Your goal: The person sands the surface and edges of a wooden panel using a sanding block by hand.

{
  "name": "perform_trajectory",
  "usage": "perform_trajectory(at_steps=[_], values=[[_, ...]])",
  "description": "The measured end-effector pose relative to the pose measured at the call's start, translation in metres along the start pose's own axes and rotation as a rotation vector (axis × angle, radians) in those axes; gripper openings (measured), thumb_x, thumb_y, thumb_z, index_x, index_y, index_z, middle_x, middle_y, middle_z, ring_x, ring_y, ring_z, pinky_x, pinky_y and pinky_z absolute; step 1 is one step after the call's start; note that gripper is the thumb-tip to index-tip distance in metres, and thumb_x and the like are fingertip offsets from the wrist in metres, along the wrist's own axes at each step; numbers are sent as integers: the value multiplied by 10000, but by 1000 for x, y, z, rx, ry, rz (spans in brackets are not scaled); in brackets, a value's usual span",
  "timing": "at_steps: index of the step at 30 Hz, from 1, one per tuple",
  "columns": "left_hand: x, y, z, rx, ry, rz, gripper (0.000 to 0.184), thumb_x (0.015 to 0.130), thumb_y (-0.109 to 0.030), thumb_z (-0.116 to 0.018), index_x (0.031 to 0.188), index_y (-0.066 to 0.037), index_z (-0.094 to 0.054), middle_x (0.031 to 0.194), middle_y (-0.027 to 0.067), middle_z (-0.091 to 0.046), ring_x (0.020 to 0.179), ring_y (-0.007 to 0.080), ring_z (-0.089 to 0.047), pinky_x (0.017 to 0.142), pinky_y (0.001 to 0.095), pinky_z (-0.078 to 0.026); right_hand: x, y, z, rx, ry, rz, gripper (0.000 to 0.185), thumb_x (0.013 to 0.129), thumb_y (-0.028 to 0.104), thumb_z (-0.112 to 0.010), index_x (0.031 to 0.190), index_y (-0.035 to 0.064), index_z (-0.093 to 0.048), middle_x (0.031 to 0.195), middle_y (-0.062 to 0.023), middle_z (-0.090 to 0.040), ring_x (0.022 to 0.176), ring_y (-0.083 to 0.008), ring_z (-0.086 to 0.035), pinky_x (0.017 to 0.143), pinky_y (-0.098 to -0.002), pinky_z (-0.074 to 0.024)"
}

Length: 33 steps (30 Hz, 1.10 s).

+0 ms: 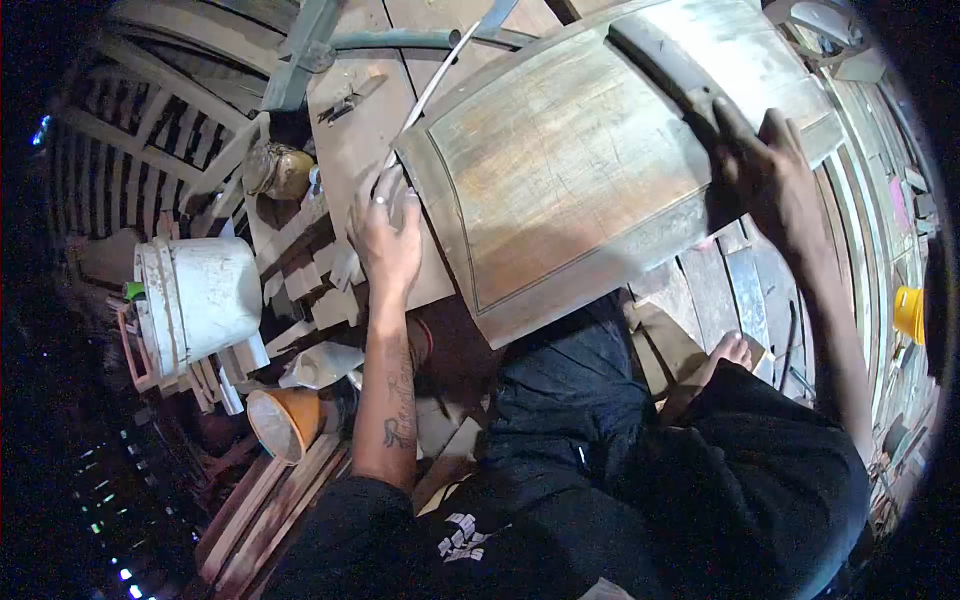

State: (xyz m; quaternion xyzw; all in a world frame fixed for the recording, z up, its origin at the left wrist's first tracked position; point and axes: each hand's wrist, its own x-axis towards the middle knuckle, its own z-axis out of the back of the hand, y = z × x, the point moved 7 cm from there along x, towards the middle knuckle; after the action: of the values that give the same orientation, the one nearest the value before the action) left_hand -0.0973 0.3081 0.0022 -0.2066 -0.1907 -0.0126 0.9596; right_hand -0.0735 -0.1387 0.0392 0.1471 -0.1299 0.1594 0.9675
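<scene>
Right hand [768,170] on the dark bar [660,70] atop the wooden panel [560,170], left hand [388,235] at the panel's edge; can't tell how closed either grip is!

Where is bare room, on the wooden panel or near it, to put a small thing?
The widest patch is mid-panel, between the left hand and the dark bar at the right hand. A smaller one: the board between the pale strip and small dark item. Crowded: around the white bucket, with wood scraps and orange container.

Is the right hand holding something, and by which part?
The right hand seems to hold a long, dark, narrow bar by its end nearer the person.
</scene>
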Motion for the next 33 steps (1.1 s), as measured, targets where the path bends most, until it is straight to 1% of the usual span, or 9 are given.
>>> perform_trajectory(at_steps=[3,7,13,14,15,19,25,31,33], values=[[1,4,-3,-11,7,-34,379,965,-154,-697,1334,-70,-693,1451,156,-615,1362,381,-563,1166,500,-405,-33,54,-9,59,182,186,606,868,139,-709,1469,215,-669,1137,-212,-591,1100,-406,-587,1066,-491,-496],[-2,7,-5,-36,44,61,385,979,-182,-685,1351,-86,-687,1454,153,-614,1373,381,-554,1176,493,-398,-66,98,-6,21,172,451,609,815,199,-762,1419,259,-709,1192,-172,-588,1115,-368,-605,1042,-455,-530],[-1,6,-3,23,41,53,414,980,-182,-679,1387,-110,-676,1442,169,-611,1368,389,-546,1186,497,-383,-28,-44,13,-114,-20,-80,624,917,94,-731,1522,192,-607,1045,-199,-590,913,-345,-602,847,-422,-528],[-1,8,-4,25,38,52,414,980,-182,-679,1387,-110,-676,1442,169,-611,1368,389,-546,1186,497,-383,-44,-59,-11,207,127,-172,619,916,113,-728,1516,212,-618,1065,-197,-605,951,-363,-607,863,-462,-518],[-4,17,-8,-15,40,94,413,982,-190,-679,1387,-112,-677,1442,169,-609,1367,388,-545,1182,497,-388,-48,-5,4,-110,112,105,642,889,144,-754,1511,249,-634,1055,-195,-600,1053,-386,-617,961,-483,-520],[-2,13,-6,25,52,52,413,984,-203,-684,1386,-109,-679,1441,166,-607,1369,384,-542,1175,496,-400,-91,96,1,17,212,505,616,843,168,-695,1449,278,-690,1226,-207,-586,1146,-422,-582,1112,-537,-460],[-2,10,-5,-35,54,108,394,999,-197,-678,1380,-101,-685,1475,154,-587,1398,375,-521,1195,494,-376,-45,-39,20,-2,93,-255,674,819,178,-801,1477,231,-665,1197,-258,-588,1120,-431,-584,975,-504,-505],[-3,22,-14,-63,81,88,413,995,-200,-677,1384,-64,-674,1481,160,-586,1406,384,-510,1200,483,-371,-108,82,2,-116,111,446,615,885,106,-651,1463,314,-682,1309,-174,-585,1226,-359,-586,1026,-490,-491],[-3,19,-7,-44,60,153,428,999,-199,-662,1399,-45,-660,1465,175,-595,1395,396,-518,1193,478,-382,-100,68,11,-59,124,344,621,866,146,-675,1464,314,-680,1308,-170,-589,1246,-350,-590,1035,-458,-486]])
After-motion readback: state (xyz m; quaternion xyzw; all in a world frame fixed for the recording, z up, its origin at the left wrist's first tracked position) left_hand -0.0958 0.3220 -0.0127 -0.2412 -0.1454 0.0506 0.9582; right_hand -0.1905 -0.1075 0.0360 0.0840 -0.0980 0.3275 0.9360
